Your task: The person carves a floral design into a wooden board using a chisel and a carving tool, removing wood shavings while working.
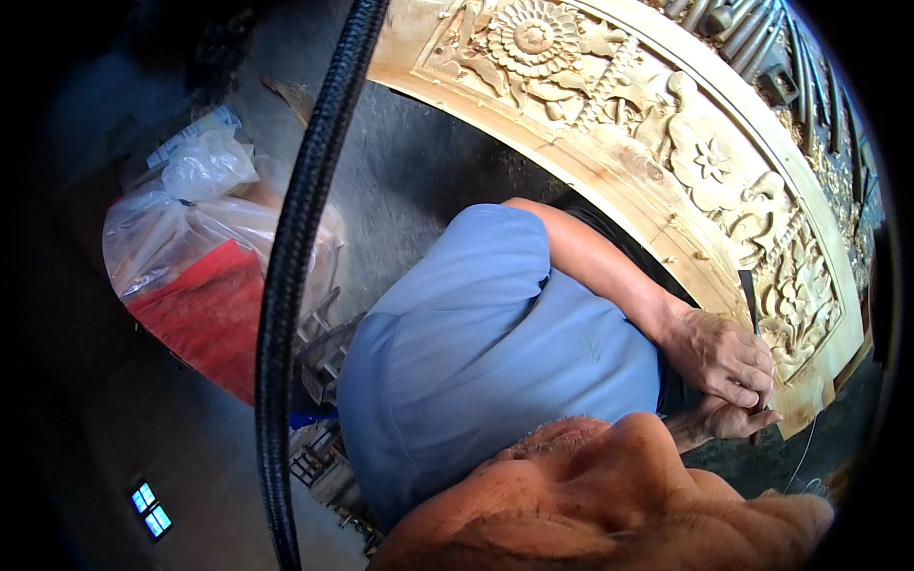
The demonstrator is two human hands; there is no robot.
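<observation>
A curved pale wooden panel [624,186], carved with flowers and leaves in relief, arcs from the top centre to the right. My left hand [722,354] is by its near right end, fingers closed round a slim dark chisel [749,300]. The flat blade sticks out past the fingers and lies over the panel's carved part; whether it touches the wood I cannot tell. Just below, my right hand [725,419] is closed about the chisel's lower part, thumb stretched out. My left forearm bends in from the blue sleeve, while the right forearm is mostly hidden.
Several metal carving tools [757,38] lie beyond the panel's far edge, among wood shavings [821,181]. A black braided cable [314,181] crosses the left side of the view. Behind it are a clear plastic bag [205,176] and a red sheet [209,295].
</observation>
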